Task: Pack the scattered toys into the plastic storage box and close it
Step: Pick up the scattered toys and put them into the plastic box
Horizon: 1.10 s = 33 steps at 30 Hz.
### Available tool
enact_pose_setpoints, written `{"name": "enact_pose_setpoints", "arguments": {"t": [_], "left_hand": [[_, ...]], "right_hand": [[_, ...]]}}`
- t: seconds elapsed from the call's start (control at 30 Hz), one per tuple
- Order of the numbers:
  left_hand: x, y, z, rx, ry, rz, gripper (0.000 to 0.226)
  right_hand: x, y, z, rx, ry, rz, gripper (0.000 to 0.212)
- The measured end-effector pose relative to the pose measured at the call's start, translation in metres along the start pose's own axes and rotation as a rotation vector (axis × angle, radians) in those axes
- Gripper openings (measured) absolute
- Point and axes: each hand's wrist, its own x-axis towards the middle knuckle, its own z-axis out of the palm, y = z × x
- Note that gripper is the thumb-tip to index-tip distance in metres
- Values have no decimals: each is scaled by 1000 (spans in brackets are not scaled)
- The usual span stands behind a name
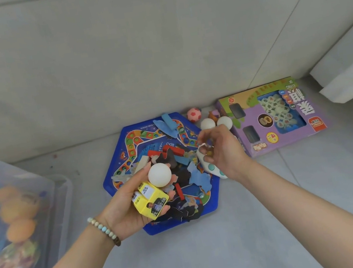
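My left hand [126, 203] lies palm up above the blue hexagonal game board [115, 167] and holds a small yellow box [150, 200] and a white ball [159, 174]. My right hand [220, 152] hovers over the board's right side, its fingers curled round a small item that I cannot make out. Under it lies a white toy with teal buttons [211, 167]. Puzzle pieces and red and blue bits are heaped on the board. The clear plastic storage box [63, 188] stands at the left with orange balls [21, 229] inside.
Two white balls [207, 124] and a pink soccer ball [194, 115] lie by the wall behind the board. A purple chess-set box [258, 141] sits at the right. A white ledge [347, 72] juts out at far right. Grey floor lies in front.
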Motion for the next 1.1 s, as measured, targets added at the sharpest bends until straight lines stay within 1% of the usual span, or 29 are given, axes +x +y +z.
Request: {"name": "enact_pose_setpoints", "arguments": {"t": [0.07, 0.13, 0.17, 0.27, 0.33, 0.43, 0.47, 0.57, 0.6, 0.63, 0.67, 0.7, 0.77, 0.8, 0.83, 0.87, 0.9, 0.93, 0.97, 1.03, 1.1], "left_hand": [[-1, 1, -3, -5, 4, 9, 33], [-1, 2, -7, -8, 9, 16, 33], [-1, 2, -9, -12, 5, 22, 33], [-1, 4, -15, -20, -8, 37, 32], [-2, 5, -16, -23, -7, 45, 31], [-4, 8, -17, -41, -3, 44, 31], [-4, 9, -18, -43, -12, 42, 33], [-4, 10, -21, -68, -39, 37, 63], [-4, 10, -22, -71, -41, 35, 61], [-5, 10, -21, -74, -37, 35, 54], [-5, 10, -22, -83, -27, 37, 49], [-6, 11, -21, -96, -22, 36, 47], [-5, 11, -23, -97, -10, 37, 48], [-5, 11, -24, -92, -10, 41, 49], [-5, 12, -23, -92, -14, 41, 54], [-4, 12, -24, -92, -23, 42, 64], [-4, 13, -25, -96, -31, 35, 74], [-3, 13, -26, -103, -32, 32, 80], [-3, 13, -27, -109, -31, 27, 84], [-2, 14, -28, -112, -28, 17, 91], [-2, 14, -30, -122, -27, 12, 97]], "right_hand": [[5, -7, 9, -100, 32, -13, 30], [11, -13, 17, -353, 93, -72, 22], [14, -13, 19, -489, 124, -123, 19], [29, -11, 18, -817, 172, -340, 22], [35, -8, 20, -1046, 201, -360, 24], [41, -1, 22, -1246, 245, -315, 27], [42, 1, 22, -1281, 256, -312, 27], [41, 3, 22, -1361, 287, -321, 25], [40, 2, 23, -1345, 288, -338, 24], [39, 2, 25, -1252, 275, -353, 24], [38, 1, 26, -1068, 246, -352, 24], [35, -1, 29, -829, 195, -302, 23], [27, -7, 33, -349, 44, -119, 20], [25, -10, 35, -146, -24, -43, 27], [23, -11, 36, 19, -80, 15, 33], [23, -13, 37, 137, -127, 51, 35], [25, -13, 37, 196, -160, 65, 35], [27, -14, 38, 198, -182, 61, 35], [30, -14, 37, 149, -182, 47, 36], [39, -17, 36, -85, -125, -15, 33], [45, -21, 34, -354, -58, -105, 23]]}}
